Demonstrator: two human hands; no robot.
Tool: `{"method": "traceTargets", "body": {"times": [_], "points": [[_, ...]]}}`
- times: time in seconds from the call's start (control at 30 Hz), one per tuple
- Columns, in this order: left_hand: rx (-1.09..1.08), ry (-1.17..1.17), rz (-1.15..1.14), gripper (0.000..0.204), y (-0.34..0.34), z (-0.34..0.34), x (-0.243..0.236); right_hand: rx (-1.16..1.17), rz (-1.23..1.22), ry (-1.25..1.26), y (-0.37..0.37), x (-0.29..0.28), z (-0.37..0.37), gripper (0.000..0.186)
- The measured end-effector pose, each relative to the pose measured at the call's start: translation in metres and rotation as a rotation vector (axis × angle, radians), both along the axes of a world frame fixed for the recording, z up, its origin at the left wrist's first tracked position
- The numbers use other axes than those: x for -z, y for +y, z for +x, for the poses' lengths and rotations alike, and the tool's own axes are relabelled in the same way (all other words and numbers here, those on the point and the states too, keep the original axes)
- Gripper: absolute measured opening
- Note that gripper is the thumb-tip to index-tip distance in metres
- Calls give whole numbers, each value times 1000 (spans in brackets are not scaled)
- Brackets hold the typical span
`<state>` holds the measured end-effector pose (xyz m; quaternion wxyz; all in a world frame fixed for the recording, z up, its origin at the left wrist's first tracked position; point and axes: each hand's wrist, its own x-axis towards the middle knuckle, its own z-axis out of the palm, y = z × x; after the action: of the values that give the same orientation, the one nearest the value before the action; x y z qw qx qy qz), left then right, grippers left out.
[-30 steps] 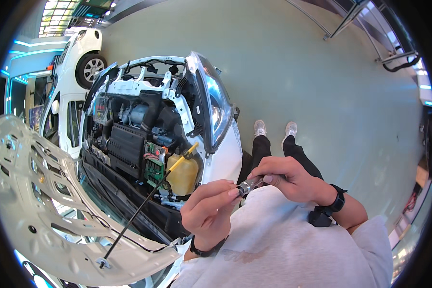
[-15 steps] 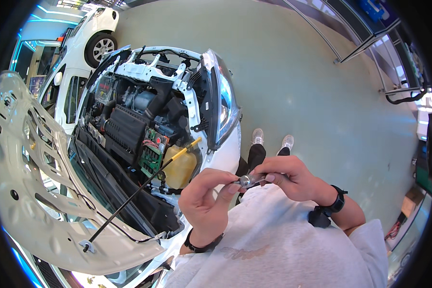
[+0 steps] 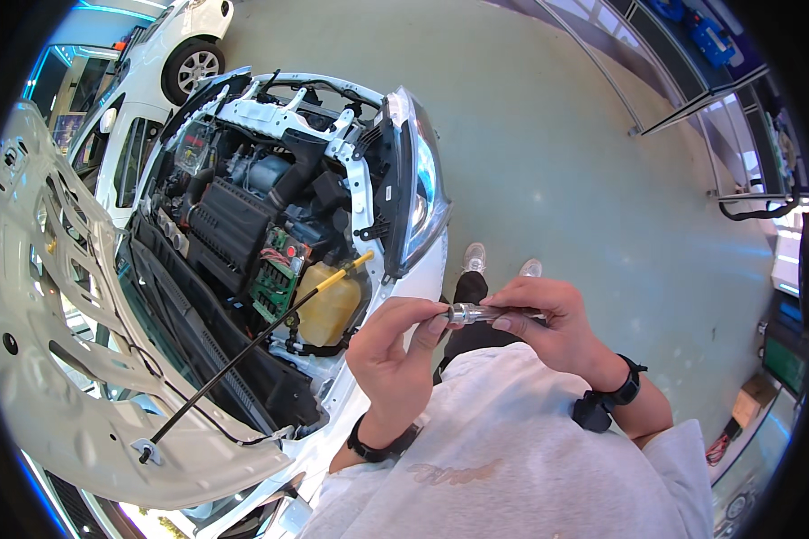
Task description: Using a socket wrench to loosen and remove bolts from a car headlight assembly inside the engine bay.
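Note:
A shiny silver socket (image 3: 464, 313) is held level in front of my shirt. My left hand (image 3: 390, 361) pinches its left end between thumb and forefinger. On the right, my right hand (image 3: 555, 329) grips a slim metal extension bar (image 3: 489, 313) in line with the socket, its fingers covering much of the bar. Socket and bar meet end to end; how far one sits inside the other cannot be made out. Both hands are beside the front corner of a white car (image 3: 430, 280).
The raised hood (image 3: 81, 431) stands at left on a black prop rod (image 3: 234, 370) with a yellow end. A yellowish fluid tank (image 3: 327, 310) and a green circuit board (image 3: 274, 289) sit in the engine bay. A metal-framed cart (image 3: 692, 106) is at upper right.
Both hands have risen slightly, and the socket and bar now lie straighter in line, with more of the metal showing between the hands. The view has shifted a little.

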<state>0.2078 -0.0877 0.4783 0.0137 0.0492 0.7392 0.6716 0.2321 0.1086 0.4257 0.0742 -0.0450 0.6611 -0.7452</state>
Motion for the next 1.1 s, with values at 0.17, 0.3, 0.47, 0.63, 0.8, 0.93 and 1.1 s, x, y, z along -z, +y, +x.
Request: {"method": "traceTargets", "body": {"times": [0.17, 0.3, 0.47, 0.63, 0.8, 0.93, 1.1], "points": [[122, -73, 59, 16, -3, -5, 4, -155, -52, -167, 16, -10, -2, 21], [216, -239, 369, 18, 3, -8, 6, -230, -257, -301, 20, -12, 1, 24], [298, -195, 239, 21, 13, -9, 2, -281, -290, -213, 22, -10, -2, 24], [277, -150, 35, 24, 26, -7, -5, -307, -239, -117, 29, -12, -7, 23], [405, -6, -100, 29, 27, -15, -7, -301, -155, -49, 36, -10, -6, 23], [408, 2, -109, 30, 30, -14, -4, -254, -209, -27, 38, -10, -3, 23], [315, -100, -49, 28, 34, -8, -3, -262, -145, -32, 45, -13, -3, 24]]}}
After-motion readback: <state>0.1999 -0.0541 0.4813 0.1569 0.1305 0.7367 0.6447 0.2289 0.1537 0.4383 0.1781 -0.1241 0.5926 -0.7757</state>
